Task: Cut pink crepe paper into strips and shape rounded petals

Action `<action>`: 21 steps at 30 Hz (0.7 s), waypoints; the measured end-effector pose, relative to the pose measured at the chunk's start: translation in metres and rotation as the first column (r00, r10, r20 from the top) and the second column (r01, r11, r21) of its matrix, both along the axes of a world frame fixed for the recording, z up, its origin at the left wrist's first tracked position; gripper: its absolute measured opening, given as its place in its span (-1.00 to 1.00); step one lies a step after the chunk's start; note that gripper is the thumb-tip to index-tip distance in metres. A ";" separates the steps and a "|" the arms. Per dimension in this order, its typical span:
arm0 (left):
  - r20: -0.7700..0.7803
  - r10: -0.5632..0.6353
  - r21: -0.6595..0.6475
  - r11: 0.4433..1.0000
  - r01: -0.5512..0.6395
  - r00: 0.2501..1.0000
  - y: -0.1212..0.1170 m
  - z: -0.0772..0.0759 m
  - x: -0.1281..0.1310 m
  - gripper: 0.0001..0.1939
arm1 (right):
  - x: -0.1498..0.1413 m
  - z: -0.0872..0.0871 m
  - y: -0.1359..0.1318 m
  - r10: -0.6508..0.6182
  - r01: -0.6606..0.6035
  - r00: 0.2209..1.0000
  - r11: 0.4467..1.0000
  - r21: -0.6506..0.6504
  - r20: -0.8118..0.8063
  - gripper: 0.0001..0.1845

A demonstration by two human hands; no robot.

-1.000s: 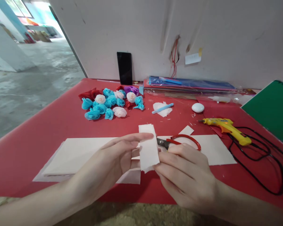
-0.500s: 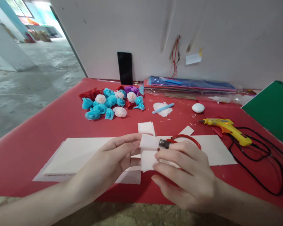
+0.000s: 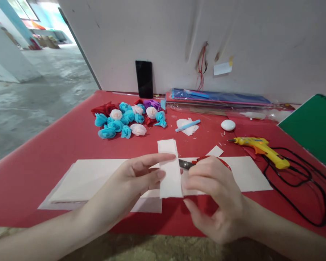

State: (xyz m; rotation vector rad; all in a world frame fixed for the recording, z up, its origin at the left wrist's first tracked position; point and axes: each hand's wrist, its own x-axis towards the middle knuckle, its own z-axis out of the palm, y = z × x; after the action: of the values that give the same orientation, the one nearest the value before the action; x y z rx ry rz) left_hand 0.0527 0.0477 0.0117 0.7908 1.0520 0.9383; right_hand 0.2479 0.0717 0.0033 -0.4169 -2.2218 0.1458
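My left hand (image 3: 130, 181) pinches a narrow white paper strip (image 3: 170, 177) that stands lengthwise away from me, thumb on top. My right hand (image 3: 217, 195) is closed around red-handled scissors (image 3: 187, 165), their dark blades pointing left at the strip's right edge. How far the blades are apart is hidden behind the strip and fingers. Beneath both hands lie white paper sheets, one stack (image 3: 89, 177) on the left and a sheet (image 3: 250, 174) on the right. Just beyond the scissors rests a small white paper scrap (image 3: 215, 151).
Blue, white, red and purple paper flowers (image 3: 127, 116) cluster at the back left. A phone (image 3: 144, 79) leans on the wall. A yellow glue gun (image 3: 260, 148) with a looped black cord lies right, near a white egg-shaped object (image 3: 228, 125). A blue stick (image 3: 188, 125) lies on paper scraps.
The strip, folded over before, now lies unfolded at full length in my left hand. My right hand with the scissors has shifted slightly, and more of the blades shows.
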 end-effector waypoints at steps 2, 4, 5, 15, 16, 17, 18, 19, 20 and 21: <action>-0.091 0.010 0.050 0.999 -0.005 0.996 0.000 -0.001 -0.001 -0.69 | -0.001 0.001 -0.002 -0.053 0.042 0.997 0.986 -0.161 -0.062 -0.76; -0.176 0.011 0.094 0.996 0.006 0.984 0.000 -0.001 0.000 -0.67 | -0.001 0.004 -0.003 -0.139 0.102 0.988 0.925 -0.367 -0.074 -0.84; -0.208 0.010 0.108 0.994 0.013 0.978 -0.001 -0.001 0.000 -0.66 | -0.002 0.005 -0.004 -0.172 0.129 0.984 0.871 -0.475 -0.048 -0.90; -0.271 0.033 0.222 0.975 0.029 0.962 -0.006 -0.002 0.002 -0.68 | -0.012 0.010 -0.008 0.044 0.036 0.998 0.286 -0.958 0.051 -0.65; -0.273 0.029 0.217 0.976 0.032 0.962 -0.006 -0.003 0.002 -0.69 | -0.013 0.010 -0.008 0.039 0.030 0.998 0.260 -0.965 0.041 -0.65; -0.273 0.023 0.211 0.977 0.037 0.962 -0.007 -0.003 0.003 -0.70 | -0.013 0.009 -0.008 0.031 0.025 0.999 0.243 -0.970 0.033 -0.65; -0.269 0.011 0.200 0.979 0.045 0.963 -0.008 -0.003 0.004 -0.71 | -0.013 0.007 -0.008 0.027 0.015 0.999 0.233 -0.972 0.022 -0.64; -0.261 -0.005 0.188 0.981 0.056 0.965 -0.008 -0.003 0.005 -0.72 | -0.013 0.006 -0.008 0.028 -0.002 1.000 0.228 -0.974 0.004 -0.63; -0.241 -0.024 0.171 0.983 0.067 0.970 -0.009 -0.003 0.005 -0.73 | -0.013 0.005 -0.008 0.035 -0.031 0.999 0.226 -0.974 -0.024 -0.62; -0.198 -0.039 0.161 0.984 0.072 0.979 -0.009 -0.003 0.006 -0.71 | -0.014 0.003 -0.008 0.045 -0.067 0.997 0.218 -0.974 -0.058 -0.61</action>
State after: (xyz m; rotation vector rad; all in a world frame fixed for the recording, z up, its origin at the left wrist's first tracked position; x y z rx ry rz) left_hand 0.0587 0.0386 0.0091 1.0638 1.1230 0.9238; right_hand 0.2343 0.0634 0.0065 -0.9963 -1.8099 1.6943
